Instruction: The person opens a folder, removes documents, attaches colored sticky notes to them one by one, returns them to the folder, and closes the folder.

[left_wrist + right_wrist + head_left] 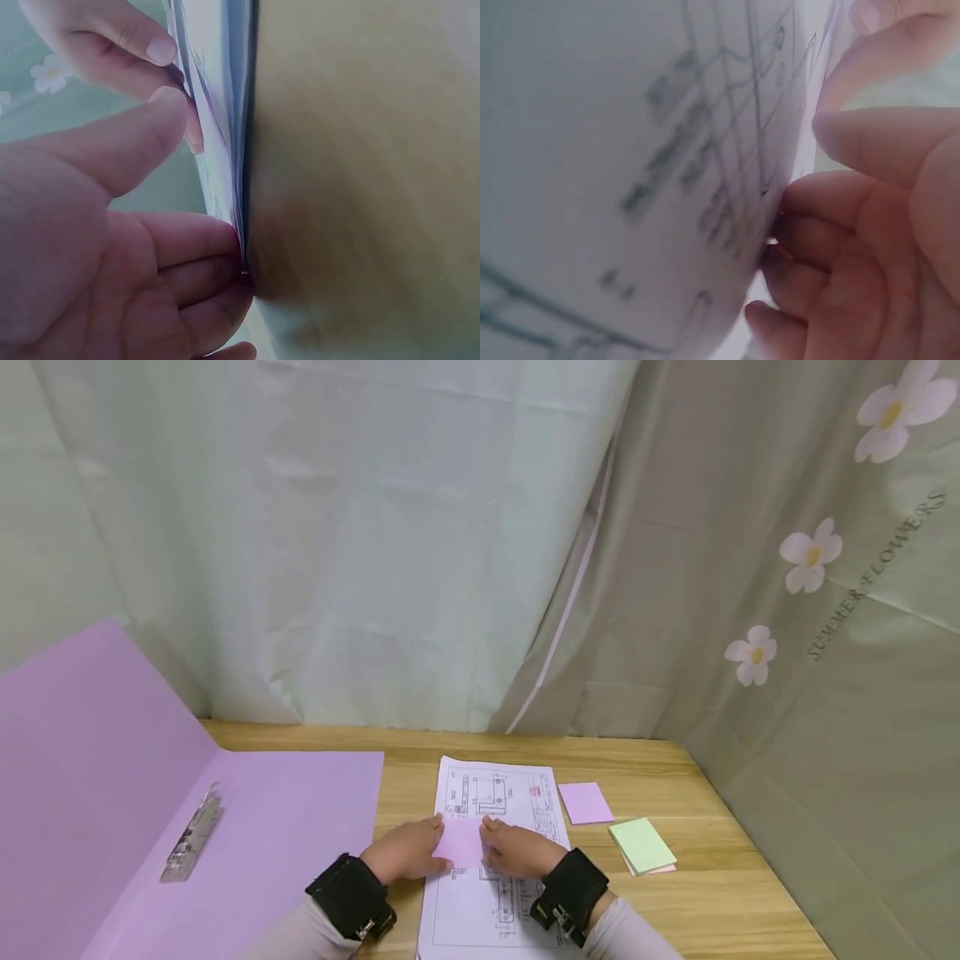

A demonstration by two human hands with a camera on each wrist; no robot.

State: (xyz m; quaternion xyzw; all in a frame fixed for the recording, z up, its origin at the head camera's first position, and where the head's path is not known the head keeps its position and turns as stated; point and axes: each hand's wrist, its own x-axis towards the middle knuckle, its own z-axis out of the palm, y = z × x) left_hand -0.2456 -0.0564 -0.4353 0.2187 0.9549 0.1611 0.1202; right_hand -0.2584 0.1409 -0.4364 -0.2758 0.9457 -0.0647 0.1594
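Note:
A lilac sticky note (460, 843) lies on a stack of printed technical drawings (457, 927). My left hand (408, 850) is at the note's left edge, its thumb and fingertips touching the note and the paper. On the other side my right hand (521, 850) rests its fingertips along the note's right edge. In the left wrist view, the fingers of my left hand (150, 255) lie against the side of the stack (240, 97), thumb extended. The right wrist view has my right hand (862, 255) with fingertips on the drawing sheet (615, 150).
Left of the stack, a lilac folder (300, 827) stands open, its cover raised, with a metal clip (193, 837). To the right are a lilac sticky pad (586, 803) and a green pad (642, 845) on a pinkish one. A curtain (375, 568) hangs behind the wooden table (720, 893).

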